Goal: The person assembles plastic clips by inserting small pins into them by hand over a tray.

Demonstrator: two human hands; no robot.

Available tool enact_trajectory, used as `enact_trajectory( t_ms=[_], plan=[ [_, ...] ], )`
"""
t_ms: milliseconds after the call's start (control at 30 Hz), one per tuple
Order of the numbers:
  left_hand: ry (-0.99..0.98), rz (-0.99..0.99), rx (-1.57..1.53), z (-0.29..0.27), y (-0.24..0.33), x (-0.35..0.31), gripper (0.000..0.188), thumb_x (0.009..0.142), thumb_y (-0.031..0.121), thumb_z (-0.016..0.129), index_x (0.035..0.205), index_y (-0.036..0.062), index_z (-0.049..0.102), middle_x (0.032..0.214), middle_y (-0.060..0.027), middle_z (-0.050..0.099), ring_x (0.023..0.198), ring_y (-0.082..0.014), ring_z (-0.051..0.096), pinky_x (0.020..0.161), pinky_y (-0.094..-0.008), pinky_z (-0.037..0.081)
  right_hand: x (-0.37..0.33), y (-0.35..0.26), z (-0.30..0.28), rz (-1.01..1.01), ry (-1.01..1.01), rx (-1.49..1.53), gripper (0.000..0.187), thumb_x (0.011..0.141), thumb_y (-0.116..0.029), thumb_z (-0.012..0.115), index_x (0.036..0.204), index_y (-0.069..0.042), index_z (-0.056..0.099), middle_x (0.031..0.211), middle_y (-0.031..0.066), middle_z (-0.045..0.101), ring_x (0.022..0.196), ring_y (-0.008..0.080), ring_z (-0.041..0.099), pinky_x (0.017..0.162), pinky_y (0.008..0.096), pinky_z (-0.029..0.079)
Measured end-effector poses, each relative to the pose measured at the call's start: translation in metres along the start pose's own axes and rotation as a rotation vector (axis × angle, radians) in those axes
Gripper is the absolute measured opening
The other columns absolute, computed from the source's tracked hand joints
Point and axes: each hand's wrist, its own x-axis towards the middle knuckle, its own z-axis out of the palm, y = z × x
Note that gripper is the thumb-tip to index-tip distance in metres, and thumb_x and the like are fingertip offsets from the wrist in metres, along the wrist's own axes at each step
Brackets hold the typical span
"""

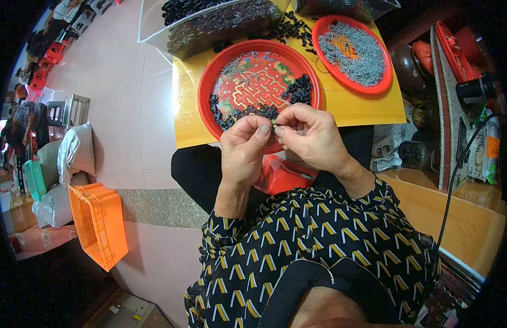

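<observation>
Pinching a tiny black part [273,129] between them, the left hand [243,147] and the right hand [312,136] meet just above the near rim of a big red tray [209,76]. The fingers of both hands are curled shut on the part, thumb against fingertip. More small black rings [299,90] lie in the tray. A 2nd red tray [327,24] farther back holds grey bits [354,54]. Both trays sit on a yellow table [373,104]. I think the part could slip, because it is so small. Then it might fall into the lap or onto the floor.
</observation>
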Motion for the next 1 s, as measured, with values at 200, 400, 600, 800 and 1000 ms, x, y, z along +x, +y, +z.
enact_trajectory(
  t_ms=[200, 400, 600, 800, 1000],
  plan=[
    [0.044, 0.087, 0.157, 0.002, -0.002, -0.001, 0.005, 0.079, 0.0, 0.054, 0.083, -0.0035, 0.055, 0.079, -0.0061, 0.057, 0.07, -0.0109, 0.055, 0.065, -0.0227, 0.047, -0.001, -0.001, 0.001, 0.046, 0.018, -0.02, 0.005, 0.077, 0.0, 0.056, 0.082, 0.001, 0.054, 0.071, -0.0005, 0.054, 0.063, 0.0042, 0.053, 0.055, 0.0177, 0.045],
    [0.068, 0.072, 0.131, 0.008, -0.007, 0.001, 0.005, 0.079, 0.0, 0.054, 0.082, -0.0038, 0.055, 0.075, -0.0064, 0.058, 0.065, -0.0105, 0.055, 0.063, -0.0221, 0.048, 0.0, 0.004, -0.001, 0.059, 0.047, 0.083, 0.002, 0.076, 0.0, 0.054, 0.078, 0.001, 0.055, 0.07, 0.0022, 0.056, 0.062, 0.0073, 0.055, 0.052, 0.0221, 0.047],
    [0.075, 0.045, 0.325, 0.004, -0.004, 0.015, 0.016, 0.08, 0.002, 0.056, 0.095, -0.0024, 0.054, 0.08, -0.0044, 0.057, 0.068, -0.0098, 0.055, 0.066, -0.0217, 0.046, 0.014, 0.009, -0.022, 0.072, 0.059, 0.148, 0.01, 0.079, 0.0, 0.053, 0.088, 0.002, 0.054, 0.072, 0.0029, 0.055, 0.06, 0.0067, 0.054, 0.051, 0.0184, 0.047],
    [0.17, 0.273, 0.803, -0.016, 0.006, 0.03, 0.01, 0.078, 0.003, 0.057, 0.087, -0.0021, 0.059, 0.076, -0.005, 0.058, 0.07, -0.0119, 0.055, 0.063, -0.023, 0.044, 0.009, 0.024, -0.076, 0.045, 0.138, 0.335, 0.013, 0.08, -0.005, 0.054, 0.09, 0.002, 0.053, 0.072, 0.0048, 0.056, 0.06, 0.0079, 0.054, 0.053, 0.018, 0.045],
    [-0.084, 0.473, 1.352, -0.003, -0.005, 0.05, 0.009, 0.067, 0.002, 0.061, 0.076, 0.0015, 0.061, 0.072, -0.013, 0.056, 0.068, -0.0268, 0.055, 0.062, -0.0334, 0.043, 0.002, 0.032, -0.084, 0.102, 0.149, 0.432, 0.011, 0.082, -0.007, 0.052, 0.09, 0.0, 0.05, 0.077, 0.0057, 0.056, 0.063, 0.0092, 0.055, 0.053, 0.0186, 0.045]
  ],
)
